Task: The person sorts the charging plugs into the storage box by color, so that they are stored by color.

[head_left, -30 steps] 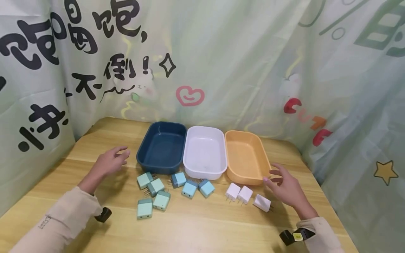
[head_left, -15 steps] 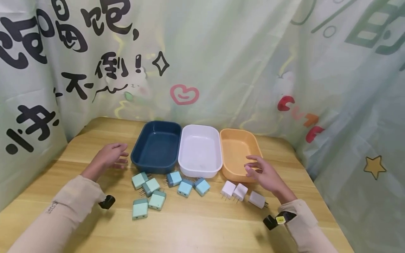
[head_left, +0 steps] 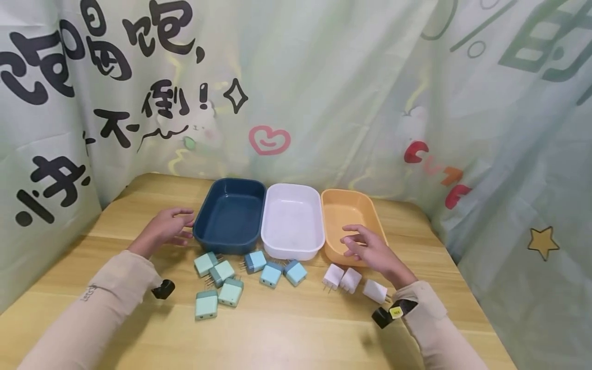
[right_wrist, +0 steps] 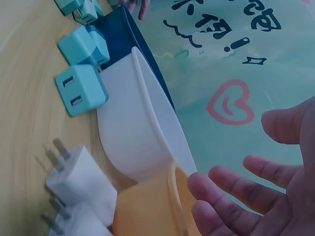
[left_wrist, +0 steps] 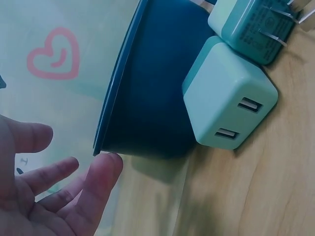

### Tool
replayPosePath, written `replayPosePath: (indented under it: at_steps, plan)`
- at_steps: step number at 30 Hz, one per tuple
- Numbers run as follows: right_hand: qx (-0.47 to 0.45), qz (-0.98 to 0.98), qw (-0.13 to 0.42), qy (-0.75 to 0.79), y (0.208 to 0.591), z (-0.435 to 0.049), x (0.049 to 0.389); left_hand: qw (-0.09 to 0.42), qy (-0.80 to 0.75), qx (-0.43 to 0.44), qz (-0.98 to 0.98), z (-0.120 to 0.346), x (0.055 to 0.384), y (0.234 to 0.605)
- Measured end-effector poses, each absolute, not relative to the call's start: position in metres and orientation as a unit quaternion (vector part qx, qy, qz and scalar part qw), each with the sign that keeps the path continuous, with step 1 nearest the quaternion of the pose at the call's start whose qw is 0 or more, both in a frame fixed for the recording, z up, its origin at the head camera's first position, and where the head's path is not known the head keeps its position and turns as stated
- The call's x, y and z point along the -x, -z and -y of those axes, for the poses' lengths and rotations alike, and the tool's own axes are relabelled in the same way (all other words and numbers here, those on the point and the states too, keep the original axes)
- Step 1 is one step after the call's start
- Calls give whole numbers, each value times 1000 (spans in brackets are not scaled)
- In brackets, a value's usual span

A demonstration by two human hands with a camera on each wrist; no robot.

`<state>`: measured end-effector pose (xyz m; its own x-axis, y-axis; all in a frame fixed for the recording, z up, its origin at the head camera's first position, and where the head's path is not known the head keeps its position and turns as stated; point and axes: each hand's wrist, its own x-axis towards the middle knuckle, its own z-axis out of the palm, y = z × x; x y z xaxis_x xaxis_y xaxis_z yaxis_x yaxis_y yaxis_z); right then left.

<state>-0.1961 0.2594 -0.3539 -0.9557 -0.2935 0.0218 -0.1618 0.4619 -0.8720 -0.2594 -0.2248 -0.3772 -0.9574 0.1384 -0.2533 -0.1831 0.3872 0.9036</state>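
My left hand (head_left: 168, 228) is held at the left side of a navy tray (head_left: 226, 245), its fingers loosely spread and holding nothing. In the left wrist view one fingertip is right at that tray's rim, with a green USB charger (left_wrist: 229, 93) beyond it. Over the front right part of an orange tray (head_left: 351, 201) hovers my right hand (head_left: 370, 249), fingers relaxed with nothing in them. Three white chargers (head_left: 375, 291) lie just in front of the orange tray. Three blue chargers (head_left: 271, 275) and several green chargers (head_left: 206, 305) lie farther left.
Between the navy and orange trays stands a white tray (head_left: 293, 249), all three side by side. They rest on a wooden table (head_left: 287, 334), its back edge against a printed curtain (head_left: 324, 103). Small black wrist cameras (head_left: 382, 317) sit at both cuffs.
My right hand has moved left, from the orange tray's right edge to above the tray. My left hand has come slightly closer to the navy tray. The chargers lie as before.
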Motion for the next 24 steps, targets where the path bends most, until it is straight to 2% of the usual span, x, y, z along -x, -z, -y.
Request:
replayPosePath:
  at_steps: [7, 24]
  plan:
    - [137, -848, 79, 506, 353, -245, 203, 141, -551, 15, -822, 220, 264, 375]
    - [147, -798, 154, 564, 357, -211, 212, 134, -517, 0, -845, 212, 270, 386]
